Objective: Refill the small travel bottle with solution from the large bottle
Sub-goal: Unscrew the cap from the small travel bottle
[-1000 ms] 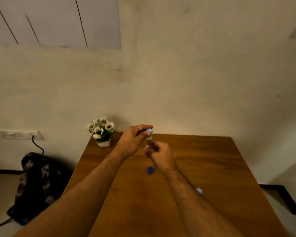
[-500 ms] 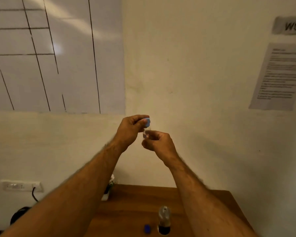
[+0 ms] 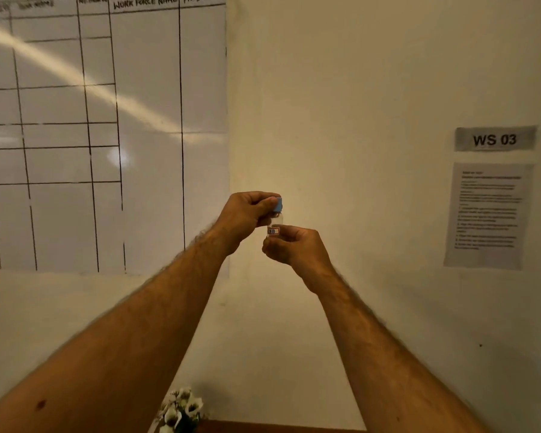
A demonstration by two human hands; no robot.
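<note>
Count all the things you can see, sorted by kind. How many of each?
Hands: 2 (left hand, right hand)
Small bottles: 1 (small bottle, with blue cap)
Flower bunches: 1 (flowers)
Wall papers: 3 (chart, WS 03 sign, printed sheet)
Total: 7

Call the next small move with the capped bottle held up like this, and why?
Probably twist the blue cap tight: the left hand pinches it atop the small bottle, whose base the right hand grips. Whether it is already fully seated can't be told.
</note>
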